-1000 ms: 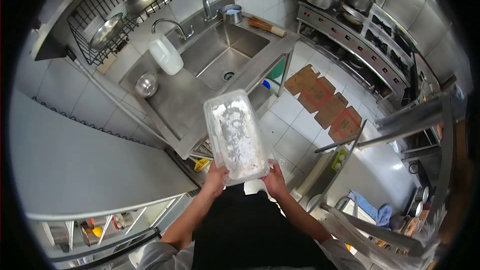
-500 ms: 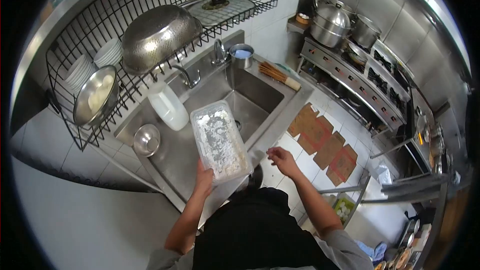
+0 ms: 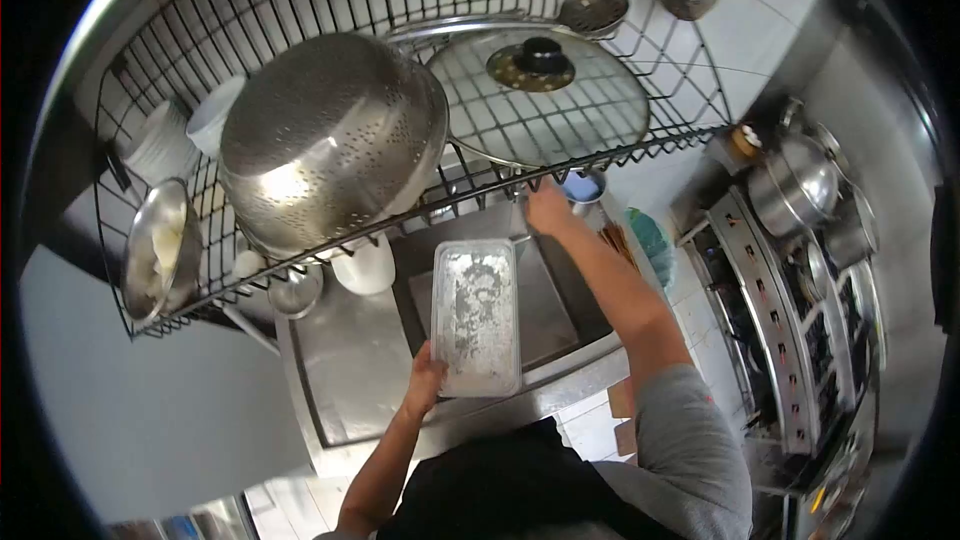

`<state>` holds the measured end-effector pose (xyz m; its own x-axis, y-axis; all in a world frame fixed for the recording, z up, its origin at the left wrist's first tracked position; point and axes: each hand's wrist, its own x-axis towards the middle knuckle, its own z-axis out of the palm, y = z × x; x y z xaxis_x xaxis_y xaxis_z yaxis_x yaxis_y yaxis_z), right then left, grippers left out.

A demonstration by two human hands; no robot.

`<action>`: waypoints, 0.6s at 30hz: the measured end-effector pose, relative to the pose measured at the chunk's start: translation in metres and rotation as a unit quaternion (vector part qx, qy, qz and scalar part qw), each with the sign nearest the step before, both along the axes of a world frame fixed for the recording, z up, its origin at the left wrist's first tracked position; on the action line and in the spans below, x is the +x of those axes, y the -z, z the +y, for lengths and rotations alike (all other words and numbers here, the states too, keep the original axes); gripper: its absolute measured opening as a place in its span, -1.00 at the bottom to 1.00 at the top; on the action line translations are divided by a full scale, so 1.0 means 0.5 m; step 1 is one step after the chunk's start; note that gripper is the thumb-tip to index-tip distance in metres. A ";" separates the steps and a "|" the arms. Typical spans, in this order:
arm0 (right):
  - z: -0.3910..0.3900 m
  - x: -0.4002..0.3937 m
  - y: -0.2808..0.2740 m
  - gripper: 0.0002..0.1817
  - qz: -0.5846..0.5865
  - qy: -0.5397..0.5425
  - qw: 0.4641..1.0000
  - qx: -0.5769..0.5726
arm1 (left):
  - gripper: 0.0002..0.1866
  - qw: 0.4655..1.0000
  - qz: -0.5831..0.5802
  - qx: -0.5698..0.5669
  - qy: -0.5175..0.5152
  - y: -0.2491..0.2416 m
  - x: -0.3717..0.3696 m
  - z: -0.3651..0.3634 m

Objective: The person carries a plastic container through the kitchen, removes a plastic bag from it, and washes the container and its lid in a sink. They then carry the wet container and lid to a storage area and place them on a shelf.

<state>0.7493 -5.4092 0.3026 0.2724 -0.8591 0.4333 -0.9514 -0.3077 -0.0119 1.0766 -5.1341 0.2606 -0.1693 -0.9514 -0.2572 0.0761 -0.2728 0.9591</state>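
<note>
The left hand point(image 3: 425, 385) grips the near end of a flour-dusted plastic tray point(image 3: 476, 317), holding it level above the sink point(image 3: 560, 305). The right hand point(image 3: 548, 208) reaches to the back of the sink, beneath the wire rack point(image 3: 400, 0); whether it is open or closed I cannot tell. Held by one end only, the tray could tip and spill its white residue onto the tabletop point(image 3: 345, 370), and the big colander point(image 3: 325, 135) hangs close overhead.
</note>
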 end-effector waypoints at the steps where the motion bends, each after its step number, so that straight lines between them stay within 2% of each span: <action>1: -0.016 -0.006 -0.036 -0.52 0.014 0.018 0.991 0.134 | -0.42 0.999 -0.049 -0.003 0.014 0.001 -0.017 -0.005; 2: -0.028 -0.009 -0.062 -0.57 0.034 0.036 0.965 0.259 | -0.46 0.999 0.014 -0.022 -0.026 -0.006 -0.053 -0.015; 3: -0.029 -0.011 -0.061 -0.57 0.039 0.018 0.963 0.267 | -0.46 0.999 0.013 -0.014 -0.045 0.007 -0.070 -0.017; 5: -0.025 -0.027 -0.048 -0.64 -0.041 0.015 0.957 0.288 | -0.50 0.997 0.040 -0.011 -0.071 0.053 -0.096 -0.016; 6: -0.058 -0.054 0.016 -0.69 0.002 -0.041 0.968 0.248 | -0.52 0.995 0.076 0.017 -0.056 0.057 -0.101 -0.010; 7: -0.049 -0.065 0.010 -0.69 0.008 -0.053 0.966 0.254 | -0.52 0.994 0.079 0.022 -0.070 0.065 -0.111 -0.008; 9: -0.011 -0.094 -0.003 -0.72 -0.141 -0.097 0.933 0.316 | -0.52 0.988 0.136 -0.009 -0.067 0.076 -0.136 -0.016; 10: 0.015 -0.096 -0.010 -0.73 -0.199 -0.115 0.948 0.219 | -0.50 0.989 0.128 -0.021 -0.072 0.048 -0.150 -0.017; 11: 0.044 -0.099 -0.018 -0.73 -0.196 -0.119 0.948 0.222 | -0.50 0.988 0.130 -0.020 -0.077 0.051 -0.163 -0.022; 13: 0.118 -0.074 -0.078 -0.71 -0.320 -0.162 0.918 0.172 | -0.47 0.979 0.190 -0.033 -0.066 0.075 -0.180 -0.030; 14: 0.139 -0.066 -0.074 -0.71 -0.321 -0.160 0.918 0.172 | -0.46 0.985 0.156 0.027 -0.071 0.085 -0.181 -0.033; 16: 0.178 -0.052 -0.068 -0.62 -0.215 -0.238 0.914 0.250 | -0.46 0.982 0.179 0.011 -0.058 0.066 -0.196 -0.039; 17: 0.185 -0.044 -0.041 -0.62 -0.217 -0.230 0.916 0.246 | -0.46 0.977 0.206 -0.007 -0.049 0.057 -0.208 -0.044; 18: 0.180 -0.036 0.010 -0.56 -0.105 -0.233 0.945 0.205 | -0.46 0.977 0.208 -0.009 -0.041 0.053 -0.220 -0.050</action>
<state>0.7311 -5.3193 0.2978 0.6070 -0.7748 0.1766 -0.6776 -0.6208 -0.3943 0.9664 -5.1590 0.2340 -0.1788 -0.9700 -0.1647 0.4804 -0.2322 0.8457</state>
